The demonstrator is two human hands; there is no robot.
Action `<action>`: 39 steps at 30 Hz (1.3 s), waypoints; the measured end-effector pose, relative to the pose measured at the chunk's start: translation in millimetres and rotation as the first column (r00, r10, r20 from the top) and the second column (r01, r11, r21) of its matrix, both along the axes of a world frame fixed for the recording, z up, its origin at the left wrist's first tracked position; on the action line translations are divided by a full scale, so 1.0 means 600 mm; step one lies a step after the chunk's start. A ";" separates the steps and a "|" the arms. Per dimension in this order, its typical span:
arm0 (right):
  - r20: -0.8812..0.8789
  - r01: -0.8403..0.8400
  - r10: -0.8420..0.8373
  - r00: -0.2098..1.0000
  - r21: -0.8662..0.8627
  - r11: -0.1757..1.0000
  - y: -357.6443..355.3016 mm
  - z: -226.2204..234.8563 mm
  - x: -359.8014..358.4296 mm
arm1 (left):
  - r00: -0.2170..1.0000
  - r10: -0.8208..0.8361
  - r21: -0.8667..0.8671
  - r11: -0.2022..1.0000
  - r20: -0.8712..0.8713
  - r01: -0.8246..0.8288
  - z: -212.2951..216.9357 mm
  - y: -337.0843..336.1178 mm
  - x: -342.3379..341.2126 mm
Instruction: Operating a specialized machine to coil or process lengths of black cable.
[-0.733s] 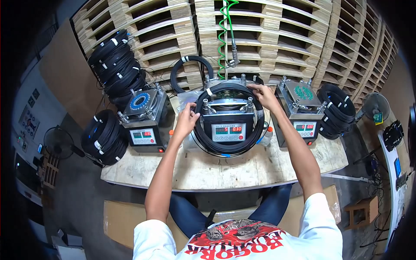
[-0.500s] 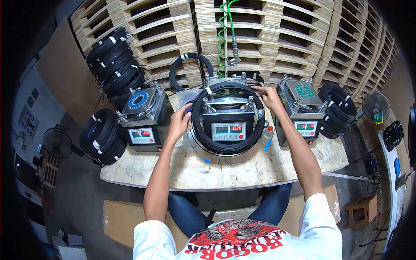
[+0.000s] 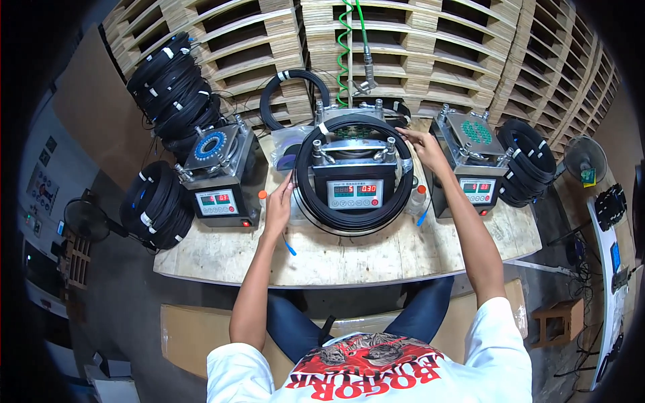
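Note:
A coil of black cable (image 3: 353, 224) is held upright between my hands, and through its ring shows the middle machine (image 3: 355, 195) with its lit display panel. My left hand (image 3: 277, 209) closes at the coil's left edge, fingers pointing up. Below it dangles a blue-tipped cable end (image 3: 290, 248). My right hand (image 3: 425, 150) grips the coil's upper right, fingertips on its rim. Another blue tip (image 3: 422, 219) hangs by an orange-capped bottle (image 3: 417, 200) to the right. Whether the coil touches the table is hard to make out.
Similar machines stand at left (image 3: 216, 181), with a blue ring of parts on top, and at right (image 3: 474, 164), with green ones. Black cable coils (image 3: 171, 94) pile up at far left, more (image 3: 527, 164) at right. A green air hose (image 3: 344, 54) hangs before wooden pallets (image 3: 430, 40).
My left hand has slid slightly down and the coil has tilted a little. The lower blue tip has swung left. More digits are lit on the middle machine's display.

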State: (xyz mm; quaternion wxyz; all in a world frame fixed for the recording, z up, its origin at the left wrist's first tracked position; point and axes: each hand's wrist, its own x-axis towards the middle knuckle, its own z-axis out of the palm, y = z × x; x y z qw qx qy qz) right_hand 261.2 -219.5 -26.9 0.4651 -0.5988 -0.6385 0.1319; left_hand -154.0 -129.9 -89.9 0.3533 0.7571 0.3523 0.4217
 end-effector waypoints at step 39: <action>0.163 0.232 -0.178 0.970 -0.419 0.878 -0.416 -0.124 -0.211 | 0.655 -0.257 -0.074 0.953 -0.711 0.293 -0.001 -0.180 -0.092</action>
